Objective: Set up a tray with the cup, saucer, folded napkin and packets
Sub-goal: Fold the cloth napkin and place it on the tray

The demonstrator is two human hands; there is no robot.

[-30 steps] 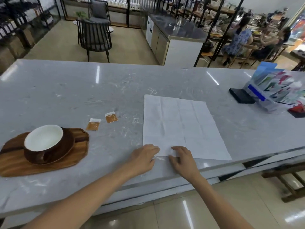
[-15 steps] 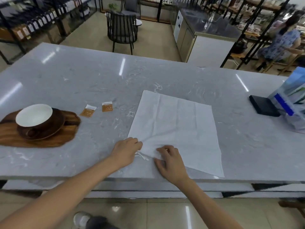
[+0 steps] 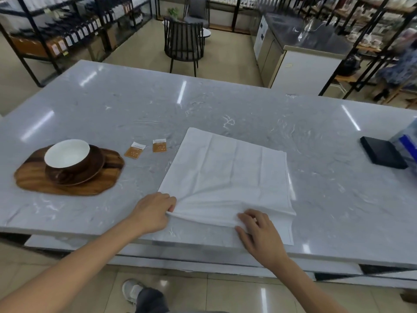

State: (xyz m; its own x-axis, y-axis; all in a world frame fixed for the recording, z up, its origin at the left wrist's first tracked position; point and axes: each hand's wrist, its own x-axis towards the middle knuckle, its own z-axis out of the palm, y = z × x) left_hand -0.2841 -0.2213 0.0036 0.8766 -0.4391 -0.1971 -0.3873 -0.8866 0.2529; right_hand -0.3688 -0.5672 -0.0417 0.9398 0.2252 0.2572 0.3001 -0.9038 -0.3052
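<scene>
A white cloth napkin [image 3: 228, 168] lies spread on the grey marble counter [image 3: 225, 109]. My left hand [image 3: 153, 211] pinches its near left corner, and my right hand [image 3: 259, 233] grips its near edge, which is lifted and bunched into a ridge between them. On the left, a wooden tray [image 3: 31, 179] carries a brown saucer [image 3: 90, 175] with a brown cup [image 3: 67, 154], white inside. Two small orange packets [image 3: 135, 150] [image 3: 159, 145] lie on the counter between the tray and the napkin.
A black flat case [image 3: 381, 152] and a blue-and-white box [image 3: 406, 141] sit at the counter's right end. Beyond the counter stand a dark chair [image 3: 182, 41], shelves of bottles and a steel-topped cabinet [image 3: 302, 57]. My shoe shows on the floor below.
The near edge of the napkin, flat a second ago, is now lifted and bunched. My hands have moved apart along that edge. The view has shifted left.
</scene>
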